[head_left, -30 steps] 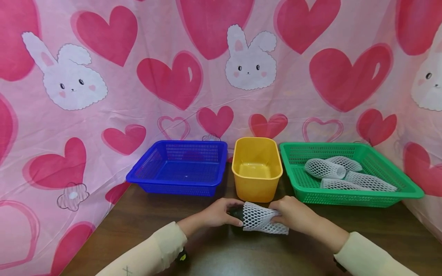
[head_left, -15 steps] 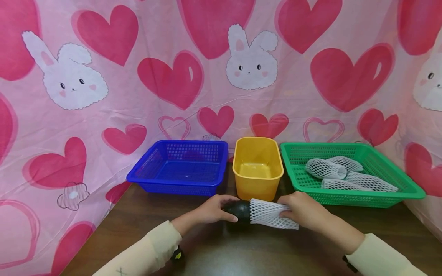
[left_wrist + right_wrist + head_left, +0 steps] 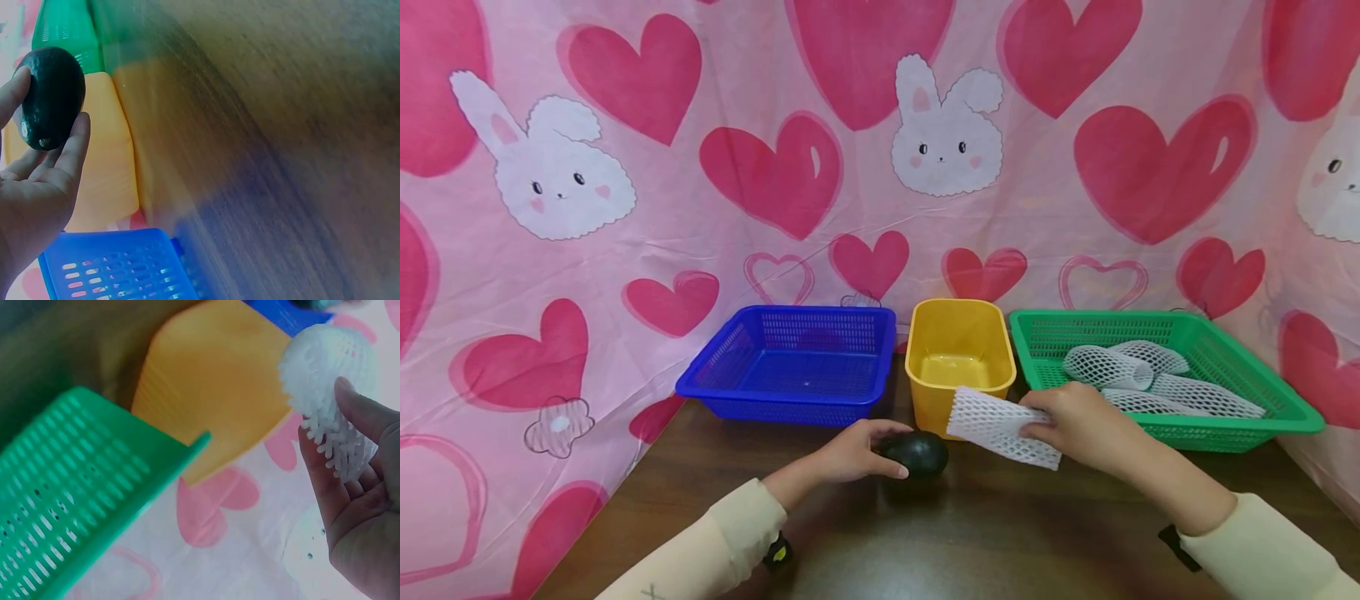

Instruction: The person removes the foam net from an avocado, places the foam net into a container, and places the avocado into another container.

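Note:
My left hand grips a dark green, glossy avocado by its left end, low over the table in front of the yellow bin. In the left wrist view, the thumb and fingers hold the bare avocado from both sides. To its right, my right hand pinches a white foam net sleeve, raised and tilted in front of the yellow bin. The right wrist view has the thumb lying on the sleeve, its mesh wall partly flattened; the avocado is outside it.
A blue basket stands left of the yellow bin, with nothing visible inside. At the right, a green basket bears several white foam net sleeves. A pink heart-and-rabbit cloth hangs behind the brown wooden table.
The foam net sleeve has come off the avocado and moved up and right with my right hand. My left hand still holds the avocado, having shifted slightly left.

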Demonstrator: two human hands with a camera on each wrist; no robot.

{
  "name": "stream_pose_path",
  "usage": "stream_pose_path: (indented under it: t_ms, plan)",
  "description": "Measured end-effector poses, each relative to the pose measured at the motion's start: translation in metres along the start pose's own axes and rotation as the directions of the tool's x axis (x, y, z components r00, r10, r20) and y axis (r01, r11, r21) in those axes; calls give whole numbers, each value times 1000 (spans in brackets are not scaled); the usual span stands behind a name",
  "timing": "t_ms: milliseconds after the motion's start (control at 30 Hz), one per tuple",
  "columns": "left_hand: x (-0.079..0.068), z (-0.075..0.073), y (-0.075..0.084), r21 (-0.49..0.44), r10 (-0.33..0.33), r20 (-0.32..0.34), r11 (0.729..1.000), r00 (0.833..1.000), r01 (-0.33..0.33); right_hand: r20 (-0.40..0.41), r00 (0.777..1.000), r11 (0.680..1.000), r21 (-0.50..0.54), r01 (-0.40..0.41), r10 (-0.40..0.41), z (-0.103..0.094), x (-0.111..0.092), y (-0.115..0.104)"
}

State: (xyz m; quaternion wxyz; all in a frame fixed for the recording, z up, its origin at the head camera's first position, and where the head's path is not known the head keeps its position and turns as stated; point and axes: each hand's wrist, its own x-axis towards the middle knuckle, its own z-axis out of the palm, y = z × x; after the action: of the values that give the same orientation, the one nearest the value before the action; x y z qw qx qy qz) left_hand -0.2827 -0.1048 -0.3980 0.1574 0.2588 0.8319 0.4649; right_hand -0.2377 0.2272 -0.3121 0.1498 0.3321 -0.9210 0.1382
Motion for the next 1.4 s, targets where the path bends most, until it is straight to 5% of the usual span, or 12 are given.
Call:
stream_pose_path:
  t_ms: [267, 567, 833, 1400]
  plan:
    - [-3, -4, -1, -3, 22, -1, 1000, 1000, -22, -60, 997, 999, 16, -36, 37, -13, 15, 5]
    - [-6, -5, 0, -24, 18, -19, 1000, 1000, -19, -101, 979, 983, 57, -172, 178, -12, 45, 2]
    - [-6, -7, -1, -9, 17, -22, 1000, 1000, -17, -144, 954, 965, 60, -257, 263, -6, 80, 0]
    - [-8, -9, -4, -33, -2, -33, 999, 999, 1, -98, 887, 892, 90, -444, 451, 26, 126, 16]
